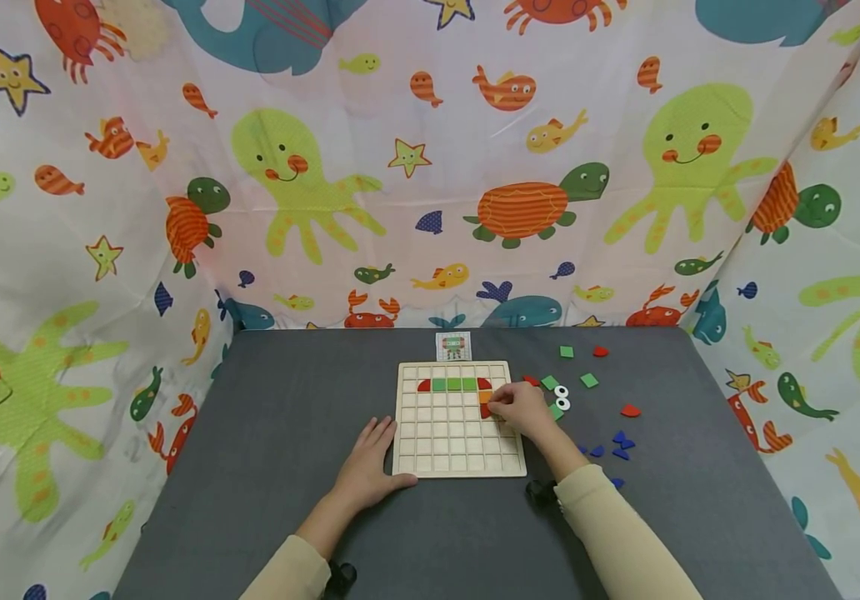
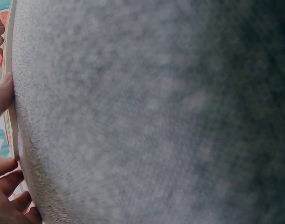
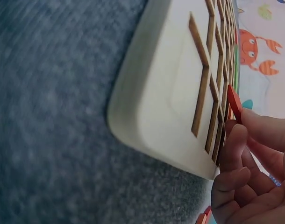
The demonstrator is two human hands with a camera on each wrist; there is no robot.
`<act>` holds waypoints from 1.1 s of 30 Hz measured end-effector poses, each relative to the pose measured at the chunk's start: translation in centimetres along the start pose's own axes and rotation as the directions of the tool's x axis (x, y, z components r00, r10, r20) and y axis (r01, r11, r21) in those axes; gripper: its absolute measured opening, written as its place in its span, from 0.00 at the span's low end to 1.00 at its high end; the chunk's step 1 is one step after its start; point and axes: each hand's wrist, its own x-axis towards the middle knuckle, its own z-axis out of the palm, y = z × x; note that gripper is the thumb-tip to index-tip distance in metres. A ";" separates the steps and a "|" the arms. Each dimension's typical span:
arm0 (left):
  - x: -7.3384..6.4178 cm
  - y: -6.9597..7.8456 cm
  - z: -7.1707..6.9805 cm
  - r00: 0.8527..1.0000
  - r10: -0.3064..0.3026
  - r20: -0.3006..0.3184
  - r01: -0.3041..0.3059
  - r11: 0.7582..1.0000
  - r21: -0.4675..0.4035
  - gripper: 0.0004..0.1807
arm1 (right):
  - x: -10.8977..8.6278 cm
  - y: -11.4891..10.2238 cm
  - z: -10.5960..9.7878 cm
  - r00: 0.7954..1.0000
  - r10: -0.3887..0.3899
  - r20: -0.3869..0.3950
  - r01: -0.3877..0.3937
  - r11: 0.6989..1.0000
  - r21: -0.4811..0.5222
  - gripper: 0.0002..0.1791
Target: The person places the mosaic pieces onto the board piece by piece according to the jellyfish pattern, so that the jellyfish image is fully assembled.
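A wooden grid board [image 1: 437, 446] lies on the dark table. Its upper row holds a red piece [image 1: 424, 385], several green squares [image 1: 454, 384] and another red piece [image 1: 483, 384], with an orange square [image 1: 485, 397] below. My right hand [image 1: 522, 408] is over the board's right side and pinches a red piece [image 3: 234, 103] between thumb and fingertip, just over the grid. My left hand [image 1: 370, 467] lies with spread fingers along the board's left edge, its thumb at the lower left corner; in the left wrist view, the fingers [image 2: 11, 179] touch the board's side.
Behind the board lies a small pattern card [image 1: 453, 346]. Loose pieces are scattered to the right: green squares [image 1: 589, 381], red pieces [image 1: 630, 411], white rings [image 1: 562, 404] and blue triangles [image 1: 622, 442]. A sea-animal curtain [image 1: 400, 275] hangs around the table [image 1: 287, 400].
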 end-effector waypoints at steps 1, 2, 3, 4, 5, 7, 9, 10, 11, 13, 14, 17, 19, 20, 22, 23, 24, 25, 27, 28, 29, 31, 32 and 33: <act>0.0 0.0 0.0 1.000 0.001 -0.001 -0.001 1.000 0.000 0.59 | 0.0 0.0 0.1 1.000 -0.004 -0.005 0.004 1.000 -0.014 0.04; 0.0 0.0 0.0 1.000 0.001 -0.001 -0.001 1.000 -0.001 0.59 | 0.0 -0.1 0.1 1.000 -0.003 -0.010 0.003 1.000 -0.023 0.04; -0.1 0.0 0.0 1.000 0.007 -0.003 -0.007 1.000 -0.004 0.59 | 0.0 -0.1 0.2 1.000 -0.005 -0.014 0.005 0.999 -0.035 0.03; -0.1 0.0 0.0 1.000 0.008 -0.003 -0.008 1.000 -0.005 0.59 | 0.0 -0.2 0.2 1.000 -0.005 -0.016 0.004 0.999 -0.046 0.03; -0.1 0.0 0.0 1.000 0.012 -0.006 -0.012 1.000 -0.007 0.59 | 0.0 -0.2 0.2 1.000 -0.006 -0.015 0.005 0.998 -0.062 0.03; 0.0 0.0 0.0 1.000 0.018 -0.009 -0.018 1.000 -0.007 0.59 | 0.0 -0.3 0.3 1.000 -0.001 -0.007 0.001 0.997 -0.076 0.03; 0.0 0.0 0.0 1.000 0.021 -0.010 -0.021 1.000 -0.003 0.59 | 0.0 -0.4 0.5 1.000 0.008 0.002 -0.008 0.997 -0.081 0.03; 0.0 -0.1 0.0 1.000 0.019 -0.010 -0.019 1.000 -0.003 0.59 | 0.0 -0.3 0.5 1.000 0.013 0.006 -0.013 0.997 -0.077 0.03; 0.0 -0.1 0.0 1.000 0.019 -0.010 -0.019 1.000 0.000 0.60 | 0.0 -0.3 0.6 1.000 0.018 0.009 -0.017 0.997 -0.072 0.04; 0.0 -0.1 0.0 1.000 0.018 -0.008 -0.018 1.000 0.001 0.60 | 0.0 -0.3 0.7 1.000 0.026 0.008 -0.025 0.998 -0.058 0.05; 0.0 0.0 0.0 1.000 0.017 -0.007 -0.017 1.000 0.002 0.60 | 0.0 -0.2 0.7 1.000 0.026 0.003 -0.026 0.998 -0.058 0.05; 0.0 0.0 -0.1 1.000 0.021 -0.008 -0.021 1.000 -0.002 0.59 | -0.1 -0.3 0.5 1.000 0.025 -0.012 -0.026 0.998 -0.050 0.05; 0.0 0.0 -0.1 1.000 0.019 -0.005 -0.019 1.000 -0.002 0.60 | -0.2 -0.3 0.2 1.000 0.014 -0.025 -0.015 0.999 -0.044 0.05; 0.0 0.0 -0.1 1.000 0.021 -0.007 -0.021 1.000 0.001 0.60 | -0.3 -0.4 0.1 1.000 0.010 -0.030 -0.011 0.999 -0.038 0.05; 0.0 0.0 -0.1 1.000 0.017 -0.006 -0.017 1.000 0.004 0.60 | -0.4 -0.6 -0.2 0.999 -0.001 -0.035 0.000 1.000 -0.022 0.06; 0.0 0.0 -0.1 1.000 0.014 -0.005 -0.014 1.000 0.005 0.60 | -0.5 -0.7 -0.4 0.999 -0.010 -0.036 0.010 1.000 -0.018 0.06; 0.0 0.0 -0.1 1.000 0.012 -0.006 -0.012 1.000 0.003 0.60 | -0.6 -0.8 -0.6 0.999 -0.019 -0.036 0.018 1.000 -0.017 0.07; 0.0 0.0 -0.1 1.000 0.013 -0.009 -0.013 1.000 0.003 0.60 | -0.7 -0.9 -0.8 0.999 -0.027 -0.037 0.026 0.999 -0.022 0.07; 0.0 0.1 -0.1 1.000 0.011 -0.010 -0.011 1.000 -0.002 0.60 | -1.0 -1.1 -1.2 0.999 -0.040 -0.036 0.039 0.999 -0.023 0.07; 0.0 0.1 0.0 1.000 0.013 -0.010 -0.013 1.000 -0.003 0.60 | -1.2 -1.2 -1.5 0.998 -0.045 -0.036 0.044 0.999 -0.028 0.08; 0.0 0.1 0.0 1.000 0.014 -0.011 -0.015 1.000 -0.004 0.60 | -1.3 -1.3 -1.7 0.998 -0.051 -0.037 0.050 0.998 -0.029 0.08; 0.0 0.1 0.0 1.000 0.016 -0.013 -0.016 1.000 -0.001 0.60 | -1.6 -1.4 -2.1 0.998 -0.054 -0.043 0.053 0.998 -0.023 0.09; 0.0 0.1 0.0 1.000 0.016 -0.014 -0.016 1.000 -0.003 0.60 | -1.7 -1.5 -2.4 0.998 -0.051 -0.045 0.051 0.999 -0.011 0.10; 0.0 0.2 0.0 1.000 0.016 -0.015 -0.016 1.000 -0.003 0.60 | -1.8 -1.5 -2.6 0.997 -0.052 -0.048 0.052 0.999 -0.008 0.11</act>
